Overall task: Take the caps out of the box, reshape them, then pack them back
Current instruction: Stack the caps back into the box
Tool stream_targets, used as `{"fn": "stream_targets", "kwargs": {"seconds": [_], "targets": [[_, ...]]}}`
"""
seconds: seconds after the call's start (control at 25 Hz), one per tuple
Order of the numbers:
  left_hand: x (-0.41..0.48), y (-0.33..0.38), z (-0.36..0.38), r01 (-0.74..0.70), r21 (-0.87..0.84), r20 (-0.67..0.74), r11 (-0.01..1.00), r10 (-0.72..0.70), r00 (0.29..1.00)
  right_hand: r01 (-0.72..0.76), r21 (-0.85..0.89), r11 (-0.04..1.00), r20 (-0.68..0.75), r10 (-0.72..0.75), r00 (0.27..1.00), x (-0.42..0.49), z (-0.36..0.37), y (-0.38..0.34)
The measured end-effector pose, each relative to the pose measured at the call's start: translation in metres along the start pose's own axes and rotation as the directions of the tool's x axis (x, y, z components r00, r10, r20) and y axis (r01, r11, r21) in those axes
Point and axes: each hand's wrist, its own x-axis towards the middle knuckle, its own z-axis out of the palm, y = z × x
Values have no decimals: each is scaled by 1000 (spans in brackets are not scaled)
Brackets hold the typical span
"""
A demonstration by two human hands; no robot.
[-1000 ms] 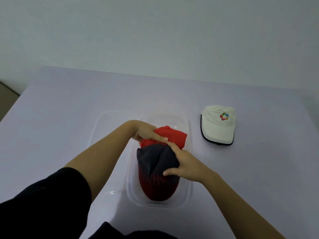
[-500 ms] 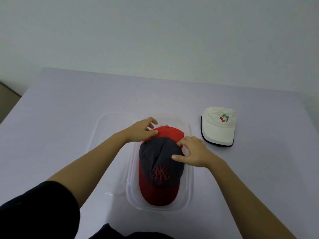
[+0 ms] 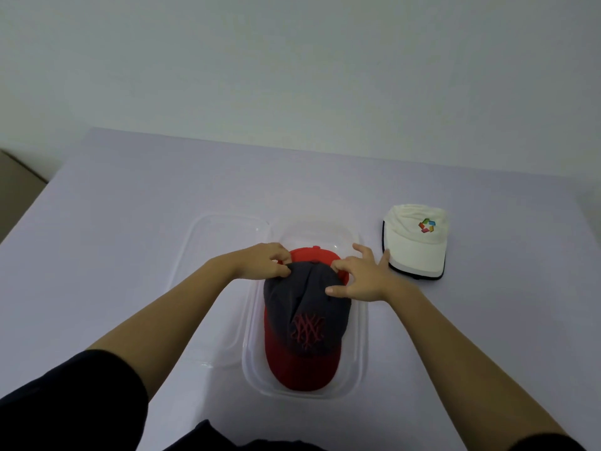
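Packing looks to be the step in hand: beside the clear lid (image 3: 224, 288), the left hand (image 3: 263, 260) pinches the crown of the dark cap (image 3: 305, 307), seated in the clear box (image 3: 359, 320) over a red cap (image 3: 313, 255). The right hand (image 3: 361, 278) rests spread, holding nothing. Next, likely the white cap (image 3: 414, 242); the counter (image 3: 130, 206) around is open.

The box (image 3: 361, 320) is clear, glossy plastic, with soft highlights along its rim; the lid (image 3: 214, 288) beside it looks the same. The dark cap (image 3: 305, 307) is matt woven cloth with raised red stitching and a red brim. The red cap (image 3: 313, 255) under it seems cloth too. The white cap (image 3: 416, 242) is smooth, pale fabric. The table (image 3: 130, 222) is matt, possibly cloth-covered.
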Motion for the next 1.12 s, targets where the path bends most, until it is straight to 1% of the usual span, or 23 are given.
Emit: {"fn": "stream_targets", "kwargs": {"seconds": [0.08, 0.16, 0.2, 0.28, 0.32, 0.36, 0.48, 0.56, 0.6, 0.76, 0.88, 0.96, 1.04, 1.08, 1.12], "targets": [[0, -2, 3, 7, 59, -8, 998, -6, 1000, -5, -53, 999, -22, 4, 1000, -1, 1, -5], [0, -4, 6, 6, 82, -35, 997, -3, 999, -8, -25, 1000, -57, 6, 998, -4, 5, -4], [0, -5, 8, -2, 57, -50, 998, 5, 999, -3, 22, 1000, -66, 5, 998, -6, 7, -2], [-4, -3, 12, -31, -53, -100, 998, 25, 995, 20, 117, 993, -72, -12, 997, -9, 10, 4], [-7, 0, 16, -37, -112, -133, 993, 22, 991, 36, 150, 988, -69, -26, 997, -12, 11, 6], [-9, 3, 20, -44, -133, -178, 990, 20, 984, 54, 163, 985, -61, -45, 997, -15, 12, 6], [-10, 11, 47, -34, -54, -369, 998, 11, 930, 79, 68, 995, -29, -77, 997, -25, 27, 0], [-12, 15, 69, -3, -111, -478, 994, -51, 877, 50, 17, 999, -45, -49, 998, -31, 44, -5], [-12, 14, 78, 0, -143, -504, 990, -73, 861, 34, -2, 999, -73, -34, 997, -34, 53, -7], [-6, 12, 92, -35, -153, -474, 988, -43, 879, -50, -59, 997, -224, 36, 974, -41, 81, -18], [-5, 11, 90, -35, -162, -439, 986, -40, 897, -61, -42, 997, -265, 48, 963, -41, 86, -21], [-9, 13, 86, -33, -159, -429, 987, -39, 903, 1, 22, 1000, -235, 4, 972, -45, 84, -16], [-11, 21, 76, -55, -160, -491, 986, -31, 871, 65, 181, 981, -235, -21, 972, -55, 77, -9], [-10, 28, 68, -76, -153, -541, 985, -19, 841, 85, 280, 956, -275, -5, 961, -60, 71, -4], [-6, 38, 60, -100, -137, -578, 986, 2, 816, 94, 373, 923, -341, 42, 939, -62, 65, 2]]}}
